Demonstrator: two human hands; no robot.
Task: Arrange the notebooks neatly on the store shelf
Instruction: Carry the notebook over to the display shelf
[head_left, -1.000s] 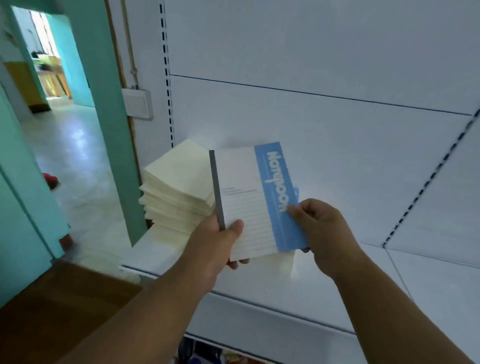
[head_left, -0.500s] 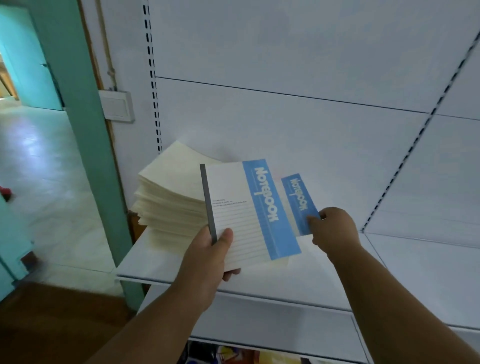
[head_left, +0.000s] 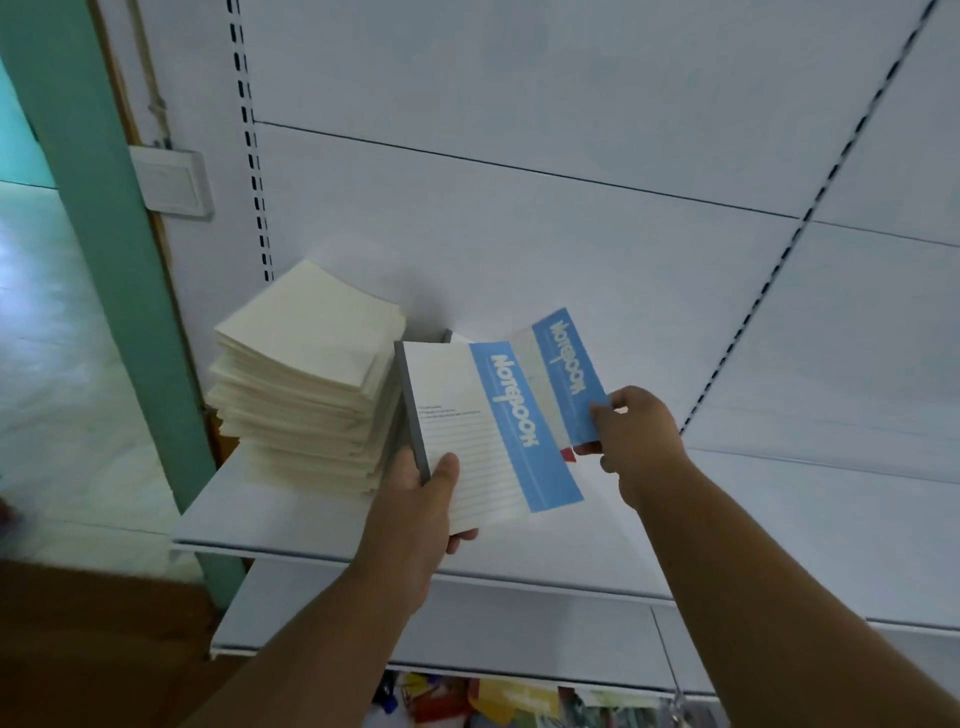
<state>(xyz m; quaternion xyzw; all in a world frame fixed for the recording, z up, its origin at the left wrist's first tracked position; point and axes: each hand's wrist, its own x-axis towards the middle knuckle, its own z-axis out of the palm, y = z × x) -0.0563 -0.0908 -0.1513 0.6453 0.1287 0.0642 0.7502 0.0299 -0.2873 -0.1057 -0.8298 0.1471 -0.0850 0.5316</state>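
Note:
My left hand (head_left: 421, 499) grips a white notebook (head_left: 467, 431) with a blue "Notebook" band and a grey spine, held by its lower left corner above the white shelf (head_left: 291, 519). My right hand (head_left: 636, 436) pinches the lower right corner of a second, matching notebook (head_left: 563, 374), which sticks out behind and to the right of the first one. A tall, uneven stack of cream notebooks (head_left: 306, 379) lies face down at the shelf's left end, just left of my left hand.
The shelf's white back panel (head_left: 571, 249) has slotted uprights. A green door frame (head_left: 104, 260) and a wall switch (head_left: 174, 182) stand to the left. A lower shelf (head_left: 519, 639) sits beneath, with colourful goods (head_left: 493, 701) below it. The shelf stretches bare to the right.
My right hand has drawn the second notebook out from behind the first, up and to the right. The view has swung right and closer to the shelf.

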